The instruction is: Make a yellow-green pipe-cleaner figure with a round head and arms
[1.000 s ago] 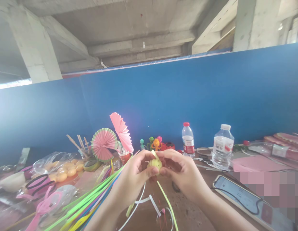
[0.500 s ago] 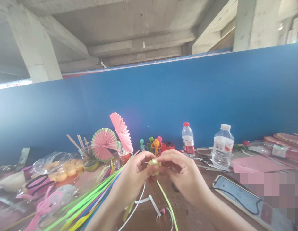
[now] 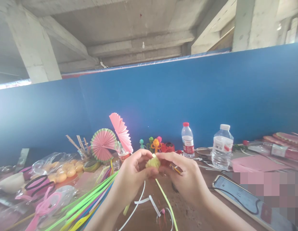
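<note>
A small pale yellow-green woven ball (image 3: 153, 162), folded from flat strip, is held up in front of me above the table. My left hand (image 3: 131, 170) is closed on it, thumb below and fingers above. The fingertips of my right hand (image 3: 183, 171) pinch its upper right side, where a short pale strip end pokes up. From below the ball a long yellow-green strip (image 3: 166, 200) trails toward me. A yellow and dark object (image 3: 175, 168) shows in the gap under my right index finger; whether the hand holds it I cannot tell.
Bundled coloured strips (image 3: 91, 202) lie left, near pink paper fans (image 3: 104, 144). Small knotted figures (image 3: 156, 144) stand behind my hands. A red-capped bottle (image 3: 188, 141), a white-capped bottle (image 3: 223, 147) and a phone (image 3: 245, 195) are on the right. White strip pieces (image 3: 153, 203) lie in front.
The ball has turned and shifted slightly left and down in my fingers. My right index finger reaches straighter across its top, and the yellow and dark object now shows.
</note>
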`<state>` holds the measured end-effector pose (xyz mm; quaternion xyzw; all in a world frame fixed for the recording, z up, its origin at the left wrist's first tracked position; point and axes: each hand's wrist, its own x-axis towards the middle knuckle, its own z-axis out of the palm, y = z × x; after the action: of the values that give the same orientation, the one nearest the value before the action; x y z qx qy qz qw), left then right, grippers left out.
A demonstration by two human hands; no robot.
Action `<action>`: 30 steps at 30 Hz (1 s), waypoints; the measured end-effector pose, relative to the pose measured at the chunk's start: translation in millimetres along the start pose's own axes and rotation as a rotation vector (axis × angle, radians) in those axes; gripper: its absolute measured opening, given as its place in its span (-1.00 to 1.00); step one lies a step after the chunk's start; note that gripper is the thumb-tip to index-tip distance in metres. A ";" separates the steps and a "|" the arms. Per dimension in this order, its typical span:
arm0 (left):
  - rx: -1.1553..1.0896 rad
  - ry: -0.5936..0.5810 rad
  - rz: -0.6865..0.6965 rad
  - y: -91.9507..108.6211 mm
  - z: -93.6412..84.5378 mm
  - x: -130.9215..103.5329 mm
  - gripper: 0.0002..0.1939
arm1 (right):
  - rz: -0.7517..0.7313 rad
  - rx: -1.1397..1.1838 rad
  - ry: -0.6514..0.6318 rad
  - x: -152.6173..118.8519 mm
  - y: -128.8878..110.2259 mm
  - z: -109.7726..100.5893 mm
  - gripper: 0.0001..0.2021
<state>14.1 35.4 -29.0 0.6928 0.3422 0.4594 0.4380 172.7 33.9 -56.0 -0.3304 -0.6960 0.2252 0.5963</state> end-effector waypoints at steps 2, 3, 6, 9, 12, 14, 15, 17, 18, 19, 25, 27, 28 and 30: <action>0.070 0.020 0.003 1.1 -1.1 -1.1 -0.82 | 0.008 0.003 -0.025 0.2 0.7 0.5 -0.71; 0.116 0.036 0.012 2.0 -1.6 -1.8 -0.81 | 0.018 0.012 -0.031 0.6 1.1 0.7 -0.71; 0.286 0.081 0.059 5.6 -2.7 -3.4 -0.73 | 0.063 0.048 -0.016 2.3 2.5 0.2 -0.74; 0.390 0.072 0.083 7.7 -3.4 -3.9 -0.72 | 0.104 0.083 -0.005 4.1 2.8 -1.0 -0.76; 0.331 0.119 0.036 7.4 -3.3 -3.4 -0.68 | 0.118 0.115 -0.006 4.9 2.4 -1.3 -0.78; 0.285 0.171 -0.003 7.3 -2.9 -3.4 -0.65 | 0.115 0.129 -0.006 4.7 2.6 -1.0 -0.80; 0.282 0.176 -0.012 7.6 -2.8 -3.6 -0.66 | 0.110 0.132 -0.007 4.5 2.9 -0.8 -0.81; 0.292 0.157 -0.013 8.3 -3.0 -4.3 -0.71 | 0.092 0.131 -0.006 4.0 3.9 -0.7 -0.82; 0.298 0.149 -0.013 8.7 -3.3 -4.7 -0.72 | 0.083 0.128 -0.009 3.8 4.4 -0.8 -0.81; 0.301 0.144 -0.014 9.0 -3.8 -5.1 -0.73 | 0.076 0.125 -0.012 3.6 4.7 -1.1 -0.81; 0.291 0.134 0.000 9.3 -6.6 -6.3 -0.78 | 0.063 0.124 -0.061 3.1 1.9 -4.2 -0.81; 0.285 0.130 0.005 9.5 -6.6 -7.1 -0.82 | 0.056 0.117 -0.097 3.2 0.1 -5.2 -0.82; 0.276 0.135 0.011 9.6 -6.5 -7.6 -0.83 | 0.049 0.111 -0.112 3.3 -0.5 -5.6 -0.81; 0.258 0.157 0.012 9.6 -6.8 -8.7 -0.80 | 0.030 0.097 -0.135 3.9 -0.9 -6.7 -0.80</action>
<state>5.4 26.1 -21.7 0.7073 0.4274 0.4670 0.3145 178.7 35.6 -51.4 -0.2955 -0.7179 0.2894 0.5599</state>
